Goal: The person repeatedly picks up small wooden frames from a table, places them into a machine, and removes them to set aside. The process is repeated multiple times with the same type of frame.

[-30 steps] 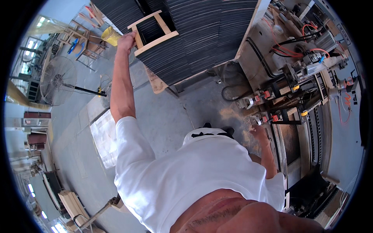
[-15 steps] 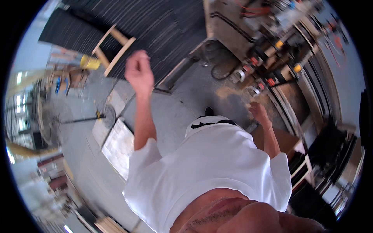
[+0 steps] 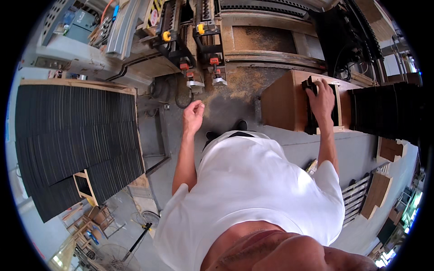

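My right hand [image 3: 322,103] is over a short row of black boards [image 3: 312,106] with pale wood edges, standing on a brown box [image 3: 282,101] to my right. Its bent fingers and thumb close on one of the boards, though the hand hides much of the contact. Out in front on the left, my left hand [image 3: 193,118] hovers in the air with its fingers curled together. Nothing shows in it. Beyond that hand are the metal clamp ends of a machine [image 3: 195,84].
A large stack of black slats [image 3: 77,140] stands at left, with a small wooden frame [image 3: 85,187] on it. More black boards [image 3: 384,110] lie at far right. Sawdust [image 3: 244,86] covers floor by the machine. A floor fan [image 3: 120,257] stands lower left.
My body has turned to the right, so the slat stack now lies at left and the machine ahead. My right hand has come onto the black boards; my left hand has left the stack's side.
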The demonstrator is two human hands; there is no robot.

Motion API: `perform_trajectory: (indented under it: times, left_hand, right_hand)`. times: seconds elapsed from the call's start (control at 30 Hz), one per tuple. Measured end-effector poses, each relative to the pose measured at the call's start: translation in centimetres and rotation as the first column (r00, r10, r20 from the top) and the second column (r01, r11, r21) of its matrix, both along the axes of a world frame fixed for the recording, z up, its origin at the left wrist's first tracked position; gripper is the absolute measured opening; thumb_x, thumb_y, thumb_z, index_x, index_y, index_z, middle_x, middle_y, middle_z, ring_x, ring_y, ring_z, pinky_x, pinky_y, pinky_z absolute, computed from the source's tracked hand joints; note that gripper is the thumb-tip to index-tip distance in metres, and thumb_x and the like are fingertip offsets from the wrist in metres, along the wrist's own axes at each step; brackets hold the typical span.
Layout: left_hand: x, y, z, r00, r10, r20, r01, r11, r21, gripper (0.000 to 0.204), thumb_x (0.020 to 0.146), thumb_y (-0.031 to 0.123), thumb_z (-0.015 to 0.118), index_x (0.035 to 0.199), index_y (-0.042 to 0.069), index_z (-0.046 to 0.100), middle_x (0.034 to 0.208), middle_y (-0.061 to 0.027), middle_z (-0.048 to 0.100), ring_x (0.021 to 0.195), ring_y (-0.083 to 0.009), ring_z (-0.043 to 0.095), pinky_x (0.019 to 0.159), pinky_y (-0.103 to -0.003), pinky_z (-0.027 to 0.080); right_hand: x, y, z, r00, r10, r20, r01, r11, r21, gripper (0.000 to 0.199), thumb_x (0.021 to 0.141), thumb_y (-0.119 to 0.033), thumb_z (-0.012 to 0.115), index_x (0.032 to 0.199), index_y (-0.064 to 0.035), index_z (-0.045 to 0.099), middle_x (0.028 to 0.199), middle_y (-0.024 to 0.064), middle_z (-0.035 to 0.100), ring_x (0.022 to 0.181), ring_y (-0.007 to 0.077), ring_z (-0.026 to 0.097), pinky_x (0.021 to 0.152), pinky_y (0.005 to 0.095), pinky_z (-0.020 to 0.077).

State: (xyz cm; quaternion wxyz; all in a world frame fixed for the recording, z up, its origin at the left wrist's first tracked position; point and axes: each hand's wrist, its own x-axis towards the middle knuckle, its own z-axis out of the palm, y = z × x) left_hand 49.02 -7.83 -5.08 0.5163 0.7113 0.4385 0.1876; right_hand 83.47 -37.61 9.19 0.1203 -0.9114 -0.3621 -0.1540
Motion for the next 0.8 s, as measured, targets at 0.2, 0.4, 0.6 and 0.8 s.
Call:
perform_trajectory:
  times: [0.2,0.4,0.6,0.8]
  left_hand:
    - [6.4,3.5,0.1,0.999,-0.010,0.051,0.009,1.000,0.009,0.029,0.088,0.018,0.067,0.110,-0.001,0.067,0.093,-0.0100,0.071,0.083,-0.0160,0.066,0.076,-0.030,0.052]
    - [13.5,10.1,4.5,0.933,0.148,0.329,-0.175,0.983,0.053,0.023,0.089,0.014,0.065,0.106,0.000,0.067,0.085,-0.0034,0.068,0.075,-0.0089,0.060,0.065,-0.024,0.049]
    - [21.2,22.7,5.8,0.805,0.310,0.506,-0.238,0.950,-0.204,0.026,0.096,0.015,0.058,0.116,-0.001,0.061,0.104,-0.0102,0.067,0.084,-0.0155,0.066,0.074,-0.028,0.056]
    - [29.6,34.4,5.0,0.797,0.405,0.448,-0.127,0.838,-0.531,0.054,0.093,0.033,0.065,0.130,-0.002,0.049,0.122,-0.0159,0.060,0.104,-0.0253,0.062,0.088,-0.039,0.054]
  right_hand:
    - [-1.6,-6.7,-2.4,0.873,-0.297,-0.387,0.286,0.954,-0.088,0.035,0.083,-0.020,0.069,0.116,-0.0140,0.060,0.101,0.0113,0.066,0.093,0.0334,0.062,0.078,0.0438,0.0502]
    - [-1.6,-7.4,-3.7,0.816,-0.397,-0.421,0.418,0.907,-0.045,0.034,0.086,-0.017,0.065,0.119,-0.0158,0.060,0.090,0.0130,0.067,0.089,0.0328,0.063,0.078,0.0441,0.0496]
    - [-0.6,-6.2,-1.4,0.803,-0.395,-0.446,0.520,0.831,0.199,0.027,0.089,-0.009,0.062,0.115,-0.0062,0.065,0.091,0.0130,0.066,0.084,0.0258,0.062,0.077,0.0364,0.0489]
    - [0.2,0.9,1.8,0.810,-0.205,-0.549,0.477,0.775,0.415,0.026,0.090,-0.001,0.063,0.116,-0.0007,0.064,0.097,0.0060,0.066,0.086,0.0130,0.058,0.079,0.0262,0.0469]
